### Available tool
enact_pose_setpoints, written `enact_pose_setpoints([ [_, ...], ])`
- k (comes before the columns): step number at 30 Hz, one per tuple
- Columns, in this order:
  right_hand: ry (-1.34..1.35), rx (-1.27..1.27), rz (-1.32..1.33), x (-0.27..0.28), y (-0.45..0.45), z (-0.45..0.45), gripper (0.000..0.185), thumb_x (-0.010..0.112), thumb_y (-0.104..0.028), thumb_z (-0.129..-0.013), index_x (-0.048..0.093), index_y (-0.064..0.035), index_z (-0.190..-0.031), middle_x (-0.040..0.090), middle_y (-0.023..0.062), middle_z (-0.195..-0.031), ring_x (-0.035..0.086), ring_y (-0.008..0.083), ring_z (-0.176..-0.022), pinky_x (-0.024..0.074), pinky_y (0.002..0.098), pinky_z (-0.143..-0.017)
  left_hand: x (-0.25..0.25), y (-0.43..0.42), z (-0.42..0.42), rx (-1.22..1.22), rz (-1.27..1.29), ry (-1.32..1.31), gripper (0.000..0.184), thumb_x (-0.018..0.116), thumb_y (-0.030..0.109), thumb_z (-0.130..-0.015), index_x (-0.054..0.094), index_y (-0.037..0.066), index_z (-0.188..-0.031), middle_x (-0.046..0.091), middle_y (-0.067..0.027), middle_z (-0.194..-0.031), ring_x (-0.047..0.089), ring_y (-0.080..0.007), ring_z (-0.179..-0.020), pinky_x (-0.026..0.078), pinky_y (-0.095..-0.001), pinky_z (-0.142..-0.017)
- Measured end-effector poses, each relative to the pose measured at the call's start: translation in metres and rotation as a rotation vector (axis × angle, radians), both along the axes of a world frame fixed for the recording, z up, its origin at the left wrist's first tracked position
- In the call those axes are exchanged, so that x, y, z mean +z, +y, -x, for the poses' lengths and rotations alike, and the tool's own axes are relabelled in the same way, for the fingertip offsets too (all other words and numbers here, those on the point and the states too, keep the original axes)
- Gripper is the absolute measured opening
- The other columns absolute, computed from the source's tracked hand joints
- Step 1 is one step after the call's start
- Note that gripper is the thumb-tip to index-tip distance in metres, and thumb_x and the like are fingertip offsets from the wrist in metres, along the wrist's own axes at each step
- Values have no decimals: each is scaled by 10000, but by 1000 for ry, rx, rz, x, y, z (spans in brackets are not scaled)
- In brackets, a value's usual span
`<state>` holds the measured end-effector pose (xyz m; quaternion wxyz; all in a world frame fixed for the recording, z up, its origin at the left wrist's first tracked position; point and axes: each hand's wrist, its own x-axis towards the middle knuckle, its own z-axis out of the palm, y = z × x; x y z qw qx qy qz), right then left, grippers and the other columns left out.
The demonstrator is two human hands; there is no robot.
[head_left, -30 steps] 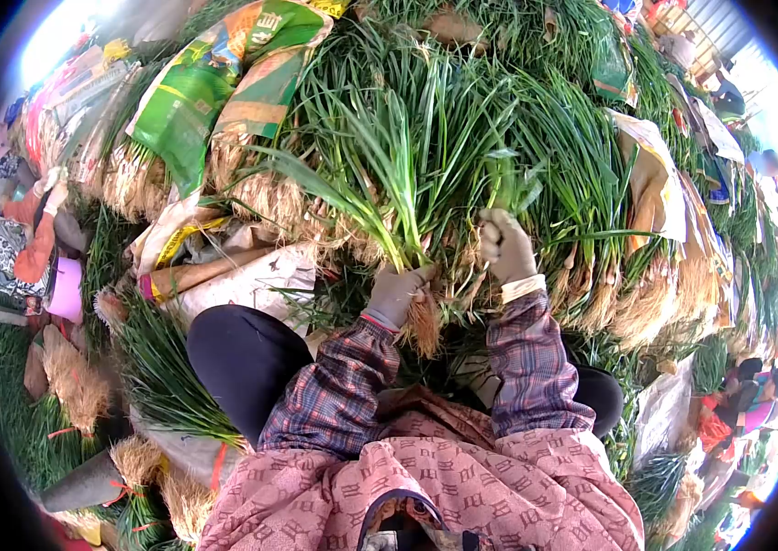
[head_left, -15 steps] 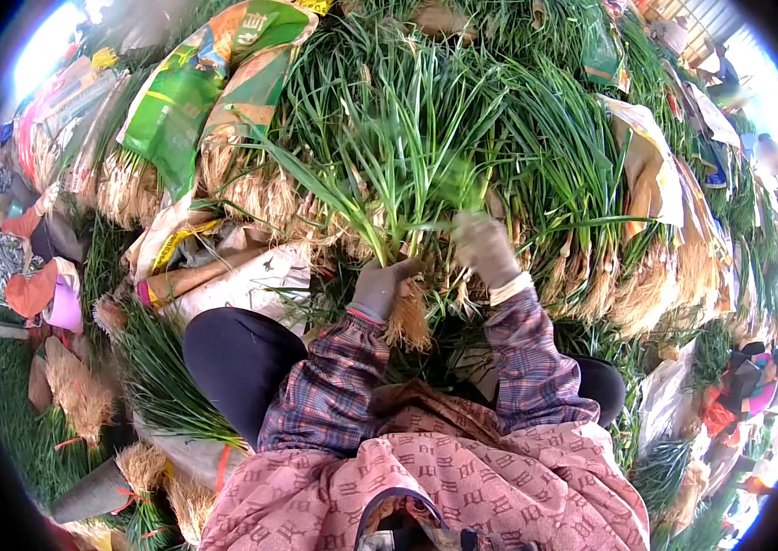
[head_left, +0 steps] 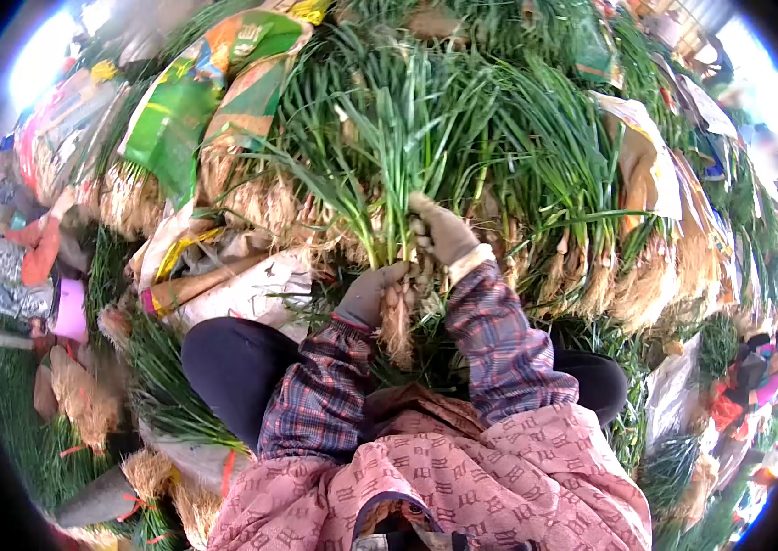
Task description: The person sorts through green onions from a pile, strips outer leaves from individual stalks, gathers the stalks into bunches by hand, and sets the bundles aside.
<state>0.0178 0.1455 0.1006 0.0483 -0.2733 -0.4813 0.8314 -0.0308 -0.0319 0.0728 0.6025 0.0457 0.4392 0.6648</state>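
Observation:
My left hand (head_left: 374, 292), in a grey glove, is closed round the base of a small bunch of green garlic (head_left: 396, 147). Its pale, stringy roots (head_left: 396, 335) hang below my fingers, and the long flat leaves spread up and away from me. My right hand (head_left: 444, 228), also gloved, is slightly higher and to the right, with its fingers curled against the stems of the same bunch. Its fingertips are partly hidden behind the stems. Just beyond both hands lies a thick heap of loose green garlic (head_left: 554, 138), roots toward me.
Green and orange printed sacks (head_left: 173, 119) lie over the heap at left, and a whitish sack (head_left: 641, 156) at right. Tied bunches (head_left: 145, 473) with red bands lie at lower left. Another person (head_left: 26, 266) sits at far left; more people (head_left: 756, 376) are at far right.
My right hand has moved left and come in against the stems of the bunch. The left hand has shifted slightly down and left, still holding it. The person at far left has reached an arm upward.

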Motion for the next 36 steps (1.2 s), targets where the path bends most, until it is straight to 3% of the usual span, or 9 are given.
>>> enact_pose_setpoints([
  [7, -500, 160, -1251, 16, 15, -18, 261, 527, -260, -930, 620, -17, -920, 567, 26, -672, 496, 86, -513, 458, 233, -467, 11, -2, 15, -107, 63, 347, 286, 541, 260, -917, 633, 1, -838, 614, -51, -718, 548, -140, -597, 435, -237, -561],
  [11, -417, -395, -1768, 41, 84, -104, 194, 582, -229, -891, 621, -70, -786, 602, 58, -671, 559, 161, -550, 491, 297, -537, 23, -23, 36, -19, 95, 573, 333, 540, 329, -919, 646, 29, -817, 616, -23, -699, 555, -95, -594, 429, -217, -524],
  [13, -513, -395, -1693, 93, 103, -171, 227, 563, -251, -901, 632, -46, -831, 632, 117, -709, 603, 189, -612, 488, 348, -581, 29, -24, 34, 70, 74, 924, 328, 537, 322, -924, 640, 36, -802, 611, -23, -702, 548, -94, -587, 421, -221, -521],
  [15, -738, -163, -1662, 130, 104, -244, 260, 543, -282, -907, 649, -46, -880, 650, 142, -749, 626, 197, -671, 490, 377, -616, 40, -18, 27, 160, 16, 601, 324, 522, 312, -933, 639, 34, -813, 603, -23, -708, 545, -101, -598, 414, -239, -526],
  [20, -1186, 962, -1081, 72, 90, -365, 286, 571, -219, -865, 646, -102, -1115, 677, 109, -904, 633, 221, -764, 496, 363, -733, 40, -19, 9, 143, 72, 678, 435, 537, 381, -916, 594, 22, -1155, 633, -83, -1015, 603, -161, -848, 472, -248, -775],
  [24, -938, 749, -1140, -18, 50, -283, 296, 573, -207, -861, 631, -97, -1130, 663, 111, -933, 622, 228, -792, 490, 374, -750, -48, -23, 31, 228, 42, 609, 447, 541, 367, -909, 579, 20, -1188, 620, -80, -1062, 607, -164, -936, 522, -270, -749],
  [26, -852, 650, -1149, -60, 35, -219, 302, 574, -201, -858, 624, -94, -1137, 656, 112, -947, 617, 232, -806, 487, 379, -758, -9, -26, 23, 115, 208, 796, 433, 553, 381, -893, 606, 53, -1171, 622, -69, -1048, 594, -139, -908, 504, -242, -720],
  [28, -787, 594, -1125, -97, 23, -162, 309, 575, -195, -856, 616, -91, -1144, 649, 112, -962, 611, 235, -820, 484, 385, -766, -15, -19, 25, 105, -35, 320, 208, 543, 270, -929, 568, 63, -930, 569, -27, -824, 536, -100, -639, 442, -195, -540],
  [36, -702, 778, -1042, -239, -48, -70, 339, 579, -170, -846, 586, -80, -1172, 622, 116, -1019, 589, 249, -876, 473, 406, -799, 1, -19, 12, 250, 249, 406, 223, 525, 223, -914, 594, 10, -912, 584, -46, -805, 532, -99, -666, 418, -194, -559],
])
